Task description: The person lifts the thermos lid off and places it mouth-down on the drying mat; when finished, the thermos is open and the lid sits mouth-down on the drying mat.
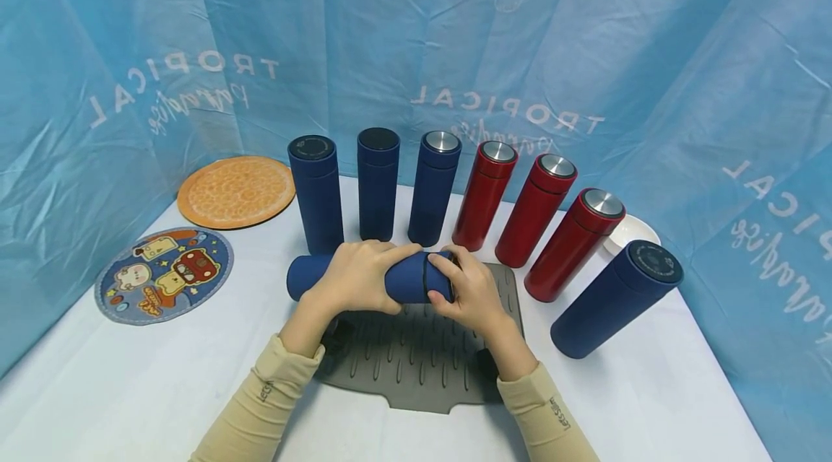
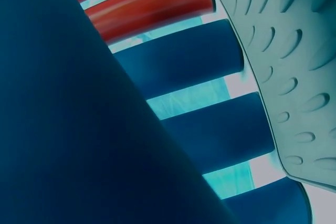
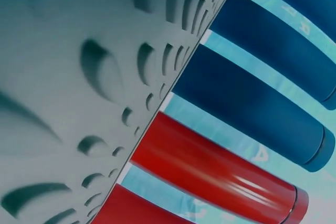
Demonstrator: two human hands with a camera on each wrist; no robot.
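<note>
A dark blue thermos flask (image 1: 406, 279) lies sideways in both hands, above a grey ribbed mat (image 1: 416, 357). My left hand (image 1: 357, 276) grips its body, the fingers over the top and the thumb in front. Around the cap end at the right, the thumb and fingers of my right hand (image 1: 474, 289) are curled. A dark seam shows between cap and body. In the left wrist view the held flask (image 2: 79, 114) fills the left side, very close to the camera. The right wrist view shows the mat (image 3: 63, 108) but neither hand nor held flask.
Behind the mat stands a curved row of upright blue flasks (image 1: 378, 188) and red flasks (image 1: 536, 209). Another blue flask (image 1: 611, 303) stands at the right, a white bowl (image 1: 633, 231) behind it. Two round mats, one orange (image 1: 237, 191) and one cartoon-printed (image 1: 165, 274), lie left.
</note>
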